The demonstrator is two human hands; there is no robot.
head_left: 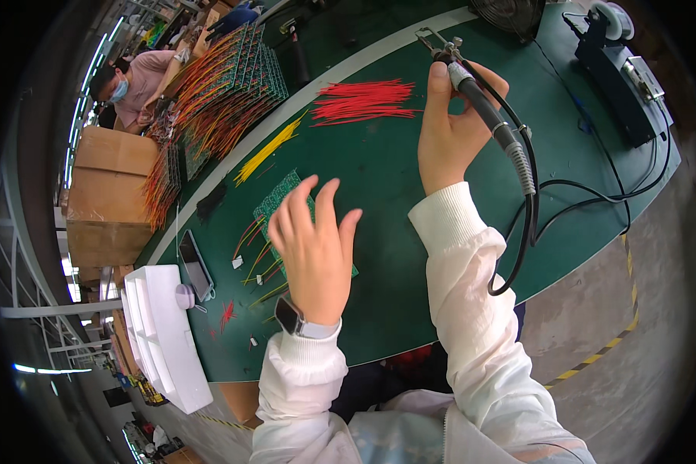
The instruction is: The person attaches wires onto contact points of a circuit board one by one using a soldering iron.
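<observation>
The green board (280, 203) lies left of frame centre, long axis running up-right, right under my spread, empty left hand (313, 246) (clearly the nearer one), while my right hand (450, 130) grips the soldering iron (483, 108) well up-right.

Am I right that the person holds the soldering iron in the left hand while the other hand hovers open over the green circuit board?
Not quite: the head view shows the soldering iron in the right hand; the left hand hovers open over the green circuit board.
</observation>
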